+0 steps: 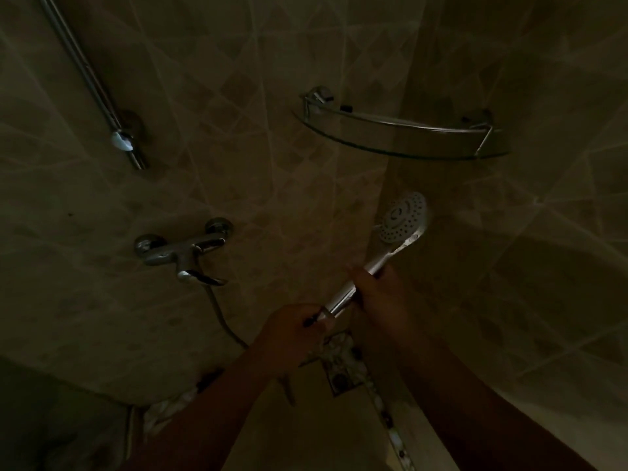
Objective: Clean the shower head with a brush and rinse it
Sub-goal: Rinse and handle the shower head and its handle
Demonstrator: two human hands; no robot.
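The chrome shower head point(402, 215) points up and to the right, its white nozzle face turned toward me. My right hand point(380, 297) is closed around the middle of its handle. My left hand point(292, 331) grips the lower end of the handle and also holds a thin dark stick, possibly a brush handle, whose tip shows at its knuckles. Bristles are not visible in the dim light. The hose point(221, 314) runs from the mixer tap point(183, 253) down behind my left forearm.
A curved glass corner shelf point(401, 137) with a chrome rail hangs above the shower head. A slanted chrome riser rail point(88, 79) with a white clip is at the upper left. Tiled walls meet in a corner; a floor drain point(339, 379) lies below my hands.
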